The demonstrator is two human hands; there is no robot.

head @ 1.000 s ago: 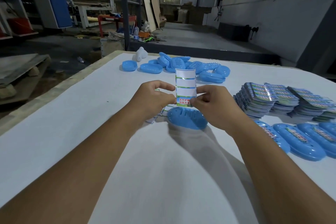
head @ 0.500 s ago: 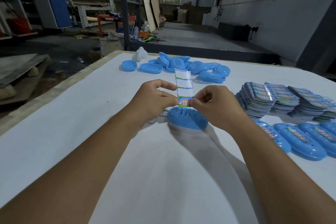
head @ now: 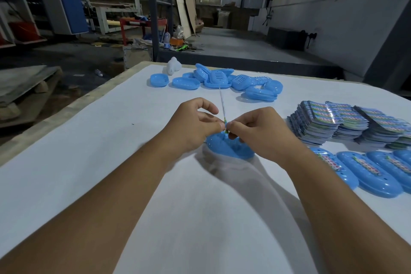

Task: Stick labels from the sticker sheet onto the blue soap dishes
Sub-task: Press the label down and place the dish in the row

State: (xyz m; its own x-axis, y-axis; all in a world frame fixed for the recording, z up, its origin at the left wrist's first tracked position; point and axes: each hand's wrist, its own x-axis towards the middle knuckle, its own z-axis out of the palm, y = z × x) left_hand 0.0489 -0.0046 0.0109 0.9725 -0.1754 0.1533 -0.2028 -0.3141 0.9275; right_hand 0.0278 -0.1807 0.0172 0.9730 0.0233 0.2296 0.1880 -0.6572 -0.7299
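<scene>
A sticker sheet (head: 222,104) stands upright and edge-on to the camera, seen only as a thin strip. My left hand (head: 195,124) pinches its lower end from the left. From the right, my right hand (head: 260,133) pinches the coloured label at that same lower end. Just below both hands a blue soap dish (head: 224,148) lies on the white table (head: 89,140), partly hidden by my fingers.
A heap of unlabelled blue soap dishes (head: 222,80) lies at the far middle, with a white object (head: 173,68) beside it. Stacks of sticker sheets (head: 344,122) stand at the right. In front of them lie several labelled dishes (head: 369,169).
The sticker sheet has turned from facing the camera to edge-on. Both hands have closed in at its lower end, just above the dish.
</scene>
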